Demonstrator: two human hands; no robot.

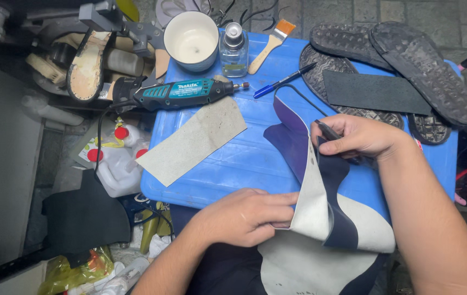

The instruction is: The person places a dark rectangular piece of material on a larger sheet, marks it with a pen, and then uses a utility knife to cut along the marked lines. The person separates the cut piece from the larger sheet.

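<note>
On the blue plastic tabletop [233, 164] lie a teal rotary tool [181, 93], a grey card strip [192, 141], a blue pen [284, 81], a brush [272, 38], a white cup [192, 39], a glass bottle [234, 48] and black shoe soles [403, 60]. The dark blue leather piece [321, 191], pale underside up, runs from the lap toward the far edge. The left hand [244, 216] pinches its near edge; the right hand [353, 136] grips a dark tool [329, 131] against it.

Blue plastic top [233, 164], bearing: teal rotary tool [181, 93]; grey sheet [192, 141] just beside it; white cup [192, 41]; glass bottle [234, 50]; brush [272, 43]; blue pen [284, 81]; dark rectangular pad [374, 92] lying on black soles [408, 54]. At left, lower: white jugs [114, 161] with red caps; shoe sole on a metal stand [87, 65].
</note>
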